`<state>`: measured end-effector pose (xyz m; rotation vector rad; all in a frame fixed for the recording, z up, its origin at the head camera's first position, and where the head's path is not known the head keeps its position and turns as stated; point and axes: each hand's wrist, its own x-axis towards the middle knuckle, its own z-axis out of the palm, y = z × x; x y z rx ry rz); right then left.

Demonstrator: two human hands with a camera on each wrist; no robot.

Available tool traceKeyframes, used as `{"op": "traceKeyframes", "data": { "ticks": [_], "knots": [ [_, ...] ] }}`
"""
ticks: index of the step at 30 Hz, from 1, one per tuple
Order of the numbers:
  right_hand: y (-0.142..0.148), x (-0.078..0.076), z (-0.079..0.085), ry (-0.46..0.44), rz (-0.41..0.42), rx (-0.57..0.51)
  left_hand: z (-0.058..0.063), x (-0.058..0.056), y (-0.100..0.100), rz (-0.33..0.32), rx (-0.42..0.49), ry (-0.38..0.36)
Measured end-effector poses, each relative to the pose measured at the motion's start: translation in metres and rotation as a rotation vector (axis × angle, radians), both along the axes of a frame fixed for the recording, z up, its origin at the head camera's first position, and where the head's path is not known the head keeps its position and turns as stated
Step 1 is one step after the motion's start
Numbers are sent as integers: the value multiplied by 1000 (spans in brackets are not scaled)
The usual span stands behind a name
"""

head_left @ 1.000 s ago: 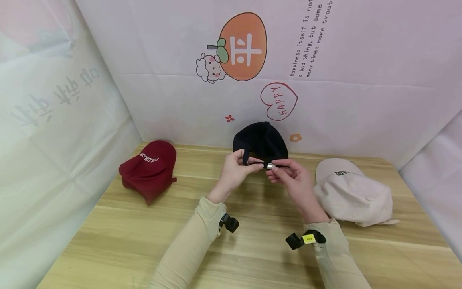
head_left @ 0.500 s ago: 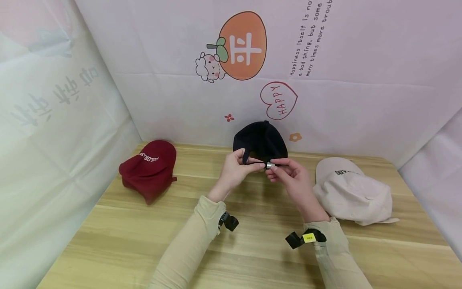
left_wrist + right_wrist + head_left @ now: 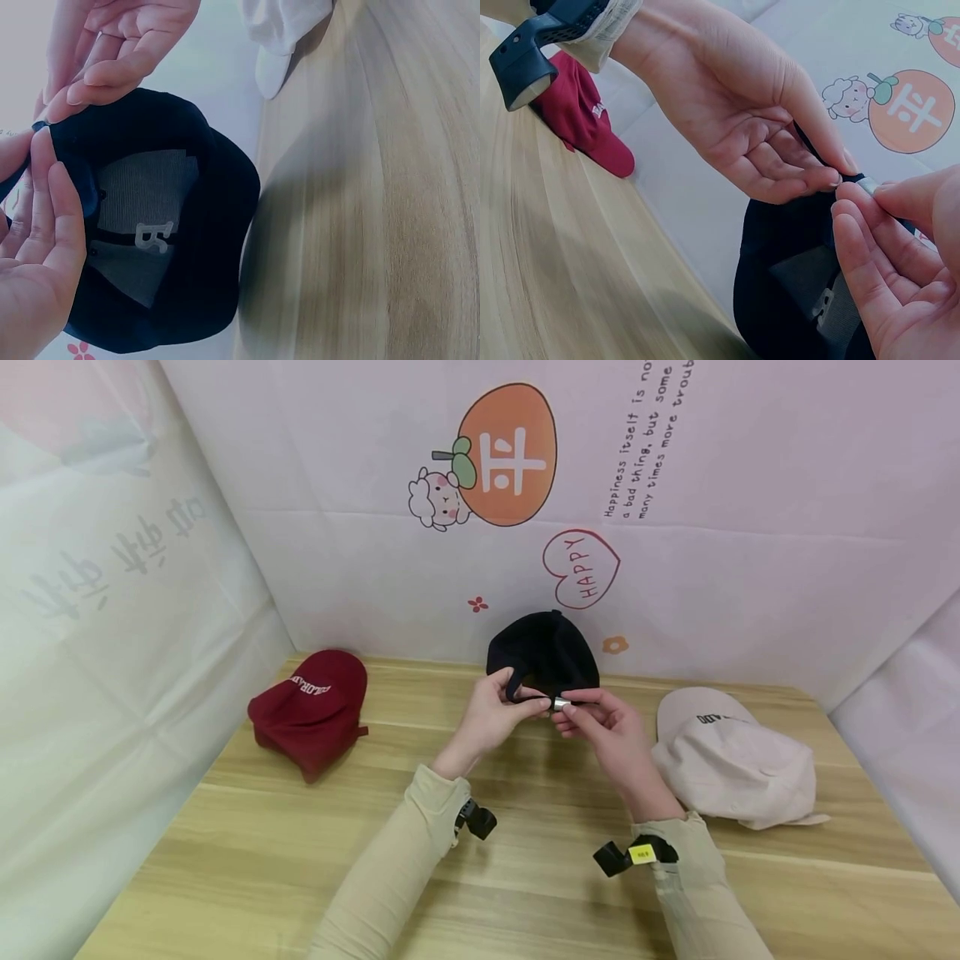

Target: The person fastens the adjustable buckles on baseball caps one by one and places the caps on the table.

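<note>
Both hands hold a dark navy baseball cap (image 3: 547, 647) above the back of the table, its inside turned toward the left wrist camera. My left hand (image 3: 489, 717) pinches the cap's back strap (image 3: 513, 683) between thumb and fingers. On the other side, my right hand (image 3: 609, 739) pinches the silver metal buckle (image 3: 561, 703) of that strap. In the right wrist view the fingertips of both hands nearly meet at the buckle (image 3: 868, 185). Inside the cap, a pale stitched letter (image 3: 154, 237) shows on the grey mesh lining. The strap's end is mostly hidden by the fingers.
A dark red cap (image 3: 309, 714) lies on the wooden table (image 3: 247, 860) at the left. A pale beige cap (image 3: 731, 760) lies at the right, close to the right forearm. A white printed cloth (image 3: 360, 568) stands behind the table.
The hands and the navy cap stay almost where they were, both hands still pinching the strap and buckle. Only a very slight shift of the view shows.
</note>
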<state>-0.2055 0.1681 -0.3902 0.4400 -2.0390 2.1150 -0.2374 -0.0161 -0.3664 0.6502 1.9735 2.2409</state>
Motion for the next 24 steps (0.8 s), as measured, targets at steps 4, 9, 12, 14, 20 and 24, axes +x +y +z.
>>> {"op": "traceKeyframes", "data": {
  "ticks": [4,9,12,14,20,24],
  "knots": [
    [-1,0,0,13,14,-1,-11,-7,2,14,11,9],
    [-2,0,-1,9,-3,-13,-15,-9,3,30,7,28],
    [-1,-1,-1,2,-17,-16,-17,-9,4,35,7,31],
    [-1,-1,-1,3,-21,-18,-17,-9,4,38,7,32],
    [-3,0,0,6,-30,-8,-6,-1,3,24,-3,27],
    [-4,-1,-1,5,-38,-4,7,8,0,21,-30,21]
  ]
}}
